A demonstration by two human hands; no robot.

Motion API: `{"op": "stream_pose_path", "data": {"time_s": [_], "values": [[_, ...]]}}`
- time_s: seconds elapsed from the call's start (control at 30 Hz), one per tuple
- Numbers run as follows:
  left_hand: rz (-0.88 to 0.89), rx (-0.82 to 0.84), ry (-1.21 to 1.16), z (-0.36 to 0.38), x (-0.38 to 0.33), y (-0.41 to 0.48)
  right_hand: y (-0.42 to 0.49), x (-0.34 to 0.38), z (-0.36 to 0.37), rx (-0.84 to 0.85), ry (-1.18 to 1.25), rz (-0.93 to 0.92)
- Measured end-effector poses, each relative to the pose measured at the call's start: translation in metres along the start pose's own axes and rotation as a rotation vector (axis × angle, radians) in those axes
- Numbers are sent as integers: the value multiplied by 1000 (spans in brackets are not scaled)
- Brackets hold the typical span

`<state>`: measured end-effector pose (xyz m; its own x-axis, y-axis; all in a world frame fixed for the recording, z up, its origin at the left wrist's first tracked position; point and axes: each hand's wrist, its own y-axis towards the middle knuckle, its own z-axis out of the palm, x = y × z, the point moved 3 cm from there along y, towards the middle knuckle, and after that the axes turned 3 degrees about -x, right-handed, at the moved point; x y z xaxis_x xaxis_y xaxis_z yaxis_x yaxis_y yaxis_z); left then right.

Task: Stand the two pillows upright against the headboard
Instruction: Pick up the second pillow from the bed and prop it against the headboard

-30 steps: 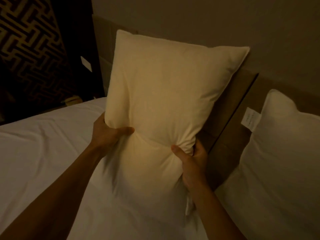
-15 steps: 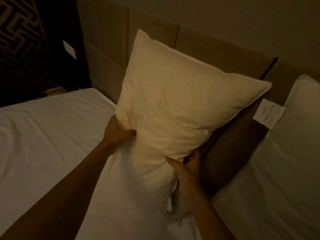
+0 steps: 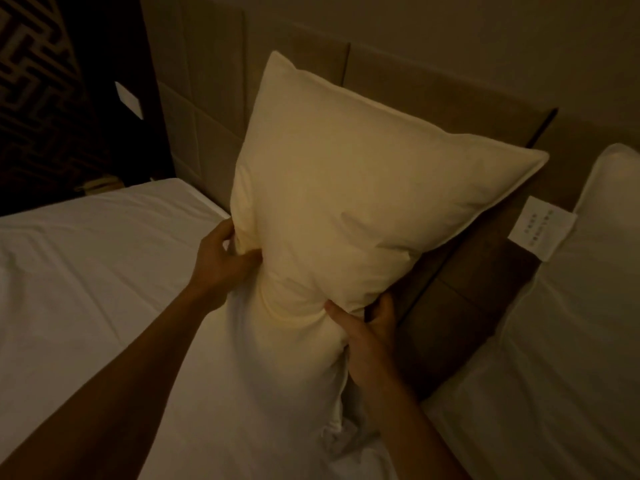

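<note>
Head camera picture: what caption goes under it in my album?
Both hands, left and right, squeeze a cream pillow upright before the headboard.

Both bare arms reach forward and up to the cream pillow. The left hand is on the pillow's left side, near its pinched middle. Its thumb presses into the front and its fingers curl around the edge. The right hand is on the pillow's right side, lower than the left one. Its thumb lies on the front and its fingers wrap behind.
</note>
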<state>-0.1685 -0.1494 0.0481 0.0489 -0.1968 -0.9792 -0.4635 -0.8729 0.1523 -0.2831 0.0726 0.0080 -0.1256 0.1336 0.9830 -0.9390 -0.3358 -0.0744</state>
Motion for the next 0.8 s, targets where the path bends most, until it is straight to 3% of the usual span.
{"op": "stream_pose_path", "data": {"time_s": [0.2, 0.3, 0.37, 0.43, 0.5, 0.53, 0.63, 0.8], "values": [[42, 75, 119, 7, 2, -2, -1, 4, -3, -24, -146, -50], [141, -111, 168, 5, -12, 0, -5, 29, -7, -119, -250, -119], [222, -149, 160, 4, -30, 0, -17, 61, -6, -231, -379, -297], [300, -54, 213, 13, -48, -2, -35, 91, 4, -324, -595, -653], [298, 99, 301, 28, -55, -8, -46, 109, 25, -277, -895, -946], [291, 155, 330, 33, -53, -9, -44, 109, 34, -208, -1069, -992], [249, 245, 416, 39, -42, -12, -19, 99, 35, -37, -1353, -835], [193, 305, 520, 38, -43, -13, 2, 102, 20, 83, -1433, -745]]}}
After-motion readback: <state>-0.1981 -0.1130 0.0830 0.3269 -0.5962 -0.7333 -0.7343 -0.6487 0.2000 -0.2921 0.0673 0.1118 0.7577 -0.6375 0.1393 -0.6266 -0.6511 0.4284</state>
